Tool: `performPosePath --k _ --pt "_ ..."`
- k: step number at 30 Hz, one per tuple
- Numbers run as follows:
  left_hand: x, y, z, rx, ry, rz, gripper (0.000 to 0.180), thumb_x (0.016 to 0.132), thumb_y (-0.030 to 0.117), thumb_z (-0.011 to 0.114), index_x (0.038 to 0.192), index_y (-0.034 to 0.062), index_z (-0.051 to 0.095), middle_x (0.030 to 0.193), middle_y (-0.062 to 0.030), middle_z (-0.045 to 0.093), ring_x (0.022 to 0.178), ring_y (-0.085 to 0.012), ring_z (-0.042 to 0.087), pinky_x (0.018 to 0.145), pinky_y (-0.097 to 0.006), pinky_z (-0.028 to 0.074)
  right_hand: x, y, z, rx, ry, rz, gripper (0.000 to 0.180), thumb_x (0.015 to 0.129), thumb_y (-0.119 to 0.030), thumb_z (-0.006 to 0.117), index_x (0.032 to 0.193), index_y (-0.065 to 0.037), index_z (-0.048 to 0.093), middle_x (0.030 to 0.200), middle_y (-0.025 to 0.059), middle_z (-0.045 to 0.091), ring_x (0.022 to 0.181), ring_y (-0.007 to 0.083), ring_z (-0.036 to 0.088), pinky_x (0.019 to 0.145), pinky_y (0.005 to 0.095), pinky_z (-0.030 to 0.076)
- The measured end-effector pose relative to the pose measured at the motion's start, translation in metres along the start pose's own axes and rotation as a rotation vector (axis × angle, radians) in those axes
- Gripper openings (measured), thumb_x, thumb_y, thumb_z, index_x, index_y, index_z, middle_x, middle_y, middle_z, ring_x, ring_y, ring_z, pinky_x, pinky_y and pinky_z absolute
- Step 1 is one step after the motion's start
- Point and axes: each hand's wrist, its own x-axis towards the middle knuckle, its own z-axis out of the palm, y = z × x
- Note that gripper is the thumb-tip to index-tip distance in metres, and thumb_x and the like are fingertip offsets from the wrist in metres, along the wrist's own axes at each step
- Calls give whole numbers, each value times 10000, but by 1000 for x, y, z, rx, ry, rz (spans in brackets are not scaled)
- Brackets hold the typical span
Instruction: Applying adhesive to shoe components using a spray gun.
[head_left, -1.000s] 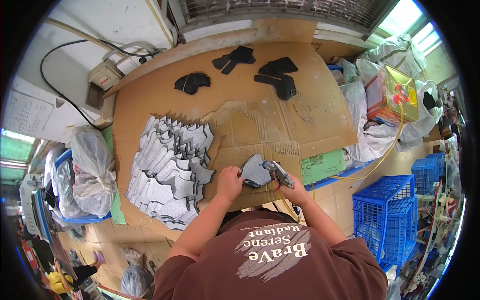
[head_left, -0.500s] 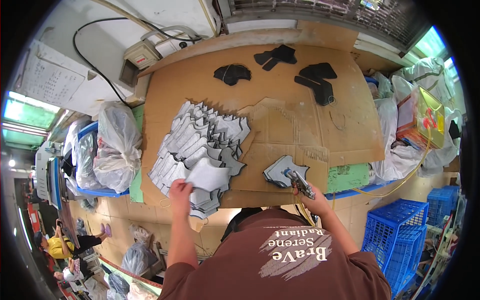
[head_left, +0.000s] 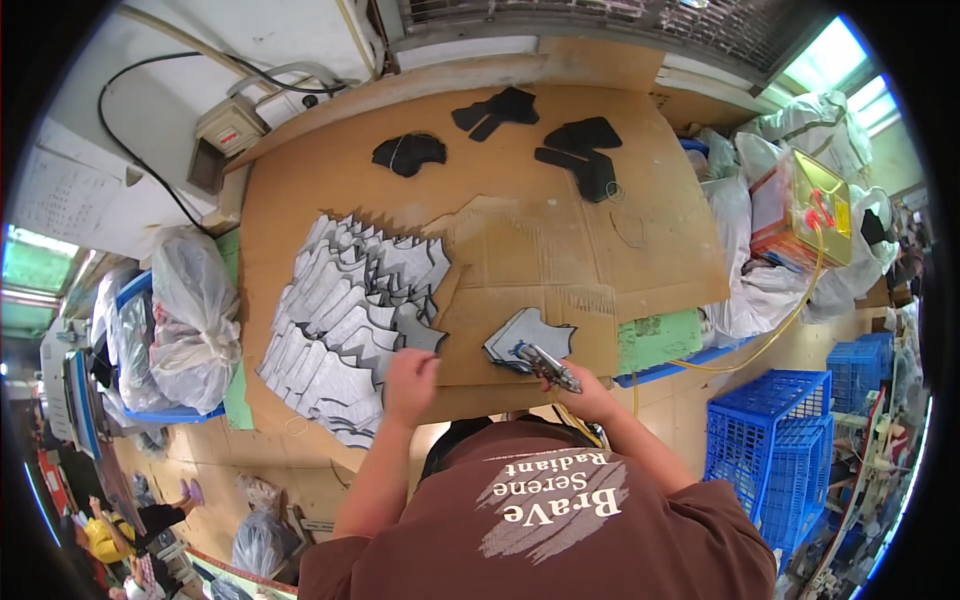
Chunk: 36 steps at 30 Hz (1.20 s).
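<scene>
My right hand is wrapped round a metal spray gun. Its blue-tipped nozzle end lies over a small stack of light grey, dark-edged cut pieces near the table's front edge. My left hand is closed, fingertips curled together, with no piece showing in it. It is by the right front edge of a large spread of overlapping grey cut pieces. A darker grey piece sticks out of that spread just beyond my fingers.
Brown cardboard covers the table, with black cut pieces at its far side. Bagged bundles stand on the left. A yellow hose runs from a square tin on the right. Blue crates stand on the floor.
My left hand has moved right and no longer shows the grey piece it held. The small stack's top piece looks different. The spray gun stays in my right hand. The whole view has shifted.
</scene>
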Motion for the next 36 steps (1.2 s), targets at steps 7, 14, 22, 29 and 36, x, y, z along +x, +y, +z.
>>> performPosePath --k 7,14,22,29,36 --pt "21 39 78 -11 -81 93 299 634 141 738 880 39 602 847 -124 542 864 -308 510 766 -393 411 -2 -5 4 2 26 25 139 726 -76 540 859 -38 542 758 37 573 729 134 525 700 274 429" --pt "26 38 81 107 -140 86 321 571 149 770 834 61 608 841 -102 548 861 -306 520 752 -403 412 0 -10 2 5 -2 133 136 714 -84 539 846 -50 543 725 19 553 683 119 505 637 261 416" --pt "30 38 84 122 -190 22 301 571 146 767 812 71 603 855 -97 563 872 -298 532 751 -399 416 1 -6 -2 41 65 85 125 723 -46 523 847 -42 538 751 12 550 715 107 498 673 259 412" --pt "33 43 83 169 -225 3 287 586 149 759 819 77 606 869 -97 567 883 -295 534 751 -401 413 1 -6 -16 60 145 30 147 737 -33 508 880 -48 538 742 0 535 711 87 486 674 241 407" --pt "33 37 85 138 -201 -32 176 643 119 707 778 59 611 801 -112 591 828 -302 554 733 -414 421 -5 -23 -15 45 181 92 187 733 -41 486 914 -52 534 766 1 539 737 103 493 698 246 410"
